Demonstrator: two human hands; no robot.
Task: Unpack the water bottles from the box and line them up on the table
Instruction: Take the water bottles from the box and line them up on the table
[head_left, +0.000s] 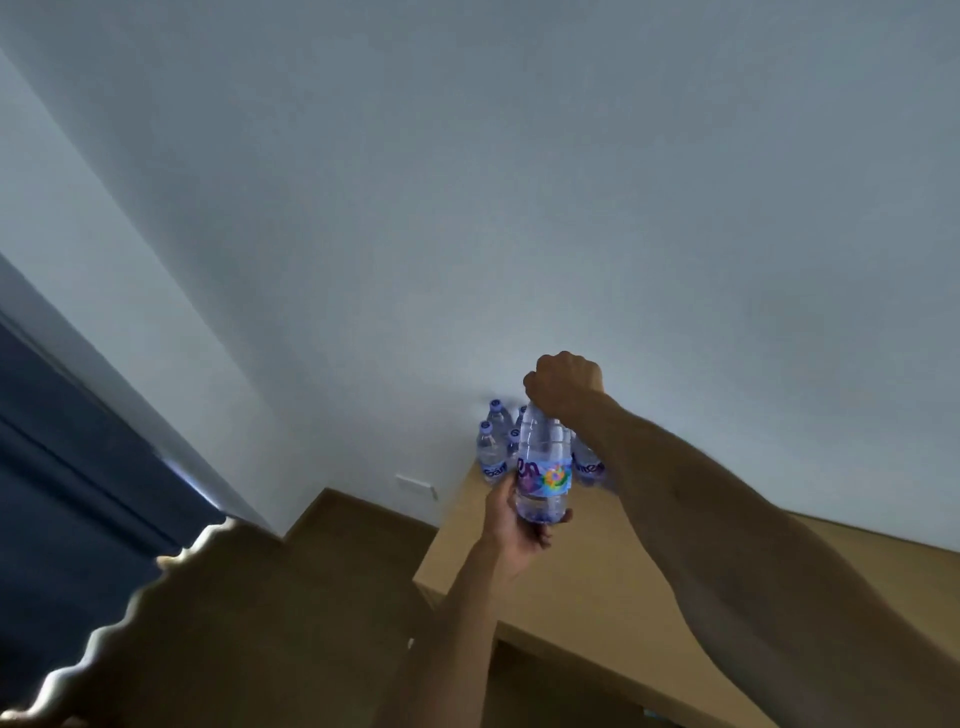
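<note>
Our right hand (563, 387) grips the clear plastic water bottle (543, 467) by its top; our left hand (511, 525) cups the base. Beyond this grip, several matching bottles (491, 449) already stand on the tan wooden table (597, 582) — the box is unseen, so the remainder is unknown.

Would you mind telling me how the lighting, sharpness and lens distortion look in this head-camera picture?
Head view: dim with a bluish cast on the wall; wide-angle lens bows straight edges and stretches the forearms; the held bottle between the left hand and right hand is fairly sharp, its label partly readable; the bottles behind it on the table are softer; a bright jagged-edged blur fringes the lower left corner.
</note>
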